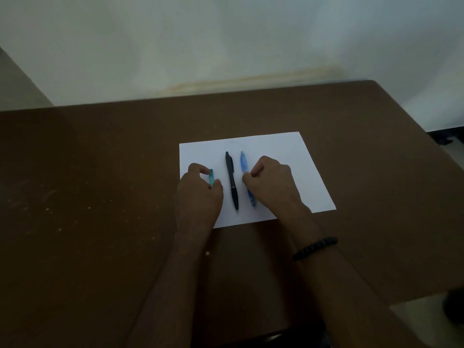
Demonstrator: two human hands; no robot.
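Table point(238, 272), left fingers point(198, 169) pinch teal pen point(211, 176), right fingers point(258, 168) blue pen point(244, 162), black pen point(232, 182) between

Site: study or office-type writing desk | brown tabletop point(100, 172) stood against pale stained wall point(226, 33) | white paper sheet point(276, 151) carried black pen point(232, 182) and blue pen point(244, 162) | light was dim

At frame centre the black pen point(231, 180) fills the narrow lane between the left hand point(199, 197), pinching a teal pen point(211, 177), and the right hand point(272, 183), pinching a blue pen point(244, 162); the counter point(88, 172) at left gives wide passage.
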